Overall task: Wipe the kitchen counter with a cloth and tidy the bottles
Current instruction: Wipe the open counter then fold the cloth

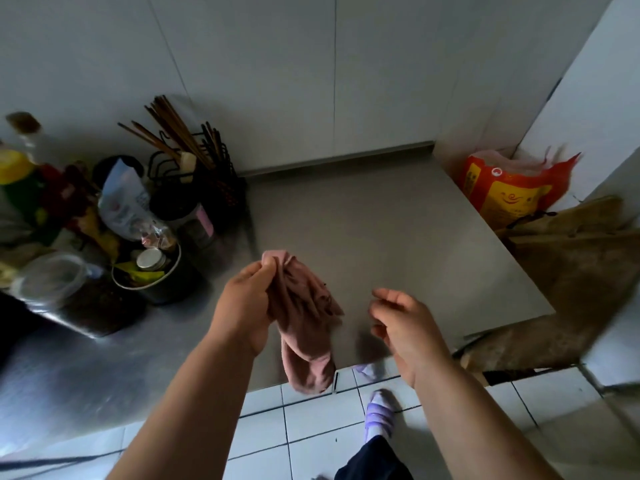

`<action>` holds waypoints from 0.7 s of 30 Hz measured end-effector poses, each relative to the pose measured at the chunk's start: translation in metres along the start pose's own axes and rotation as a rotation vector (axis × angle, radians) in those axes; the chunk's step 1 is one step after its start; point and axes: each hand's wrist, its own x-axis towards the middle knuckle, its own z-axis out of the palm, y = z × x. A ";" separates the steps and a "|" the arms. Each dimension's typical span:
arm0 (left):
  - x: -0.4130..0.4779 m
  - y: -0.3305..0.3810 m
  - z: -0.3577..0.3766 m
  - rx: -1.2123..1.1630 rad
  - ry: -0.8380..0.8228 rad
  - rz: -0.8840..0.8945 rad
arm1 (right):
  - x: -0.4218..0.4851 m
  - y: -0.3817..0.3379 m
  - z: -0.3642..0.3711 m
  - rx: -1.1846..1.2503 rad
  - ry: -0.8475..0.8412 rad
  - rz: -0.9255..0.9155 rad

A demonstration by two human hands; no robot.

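Observation:
A pink cloth [304,320] hangs bunched from my left hand [246,303], which grips its top above the grey counter [398,237]. The cloth's lower end dangles past the counter's front edge. My right hand [405,323] hovers just right of the cloth, fingers loosely curled and holding nothing. Bottles crowd the far left of the counter: a clear one with a cork-like cap [26,133] and one with a yellow cap [14,174].
A black rack of chopsticks [194,161], a plastic bag [128,202], a metal pot of small items [149,271] and a clear lidded tub [52,282] stand left. An orange sack [509,188] and brown bag [571,258] sit right. White floor tiles lie below.

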 end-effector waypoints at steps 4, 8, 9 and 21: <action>0.000 0.002 0.001 -0.115 -0.129 -0.024 | -0.006 0.002 0.014 -0.082 -0.228 -0.024; 0.002 0.005 -0.001 -0.083 -0.257 -0.008 | -0.005 -0.009 0.029 -0.236 -0.273 -0.172; 0.003 0.004 -0.003 -0.048 -0.288 0.002 | -0.002 -0.012 0.029 -0.197 -0.274 -0.188; 0.023 0.010 -0.026 0.694 0.023 0.199 | 0.016 -0.043 0.042 -0.125 -0.164 -0.318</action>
